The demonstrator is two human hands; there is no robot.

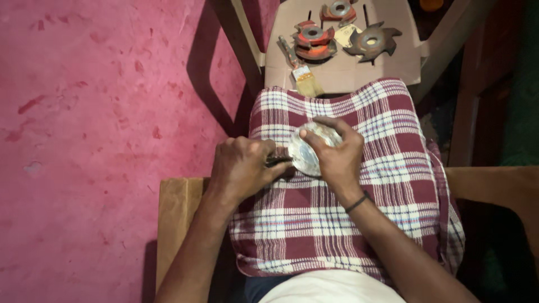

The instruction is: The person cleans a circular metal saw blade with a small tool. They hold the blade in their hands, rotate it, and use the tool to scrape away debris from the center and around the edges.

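Observation:
My right hand (336, 156) grips a round, shiny metal disc (305, 152) that rests on the maroon and white checked cloth (387, 168) over my lap. My left hand (242, 168) is closed around a small dark tool (279, 161) whose tip meets the disc's left edge. A thin black band circles my right wrist.
A beige plastic chair (387, 67) stands in front of my knees, holding a paintbrush (300, 68), orange-painted cutter blades (313, 41) and a dark toothed cutter disc (372, 41). Pink floor (101, 112) spreads to the left. I sit on a tan chair (175, 213).

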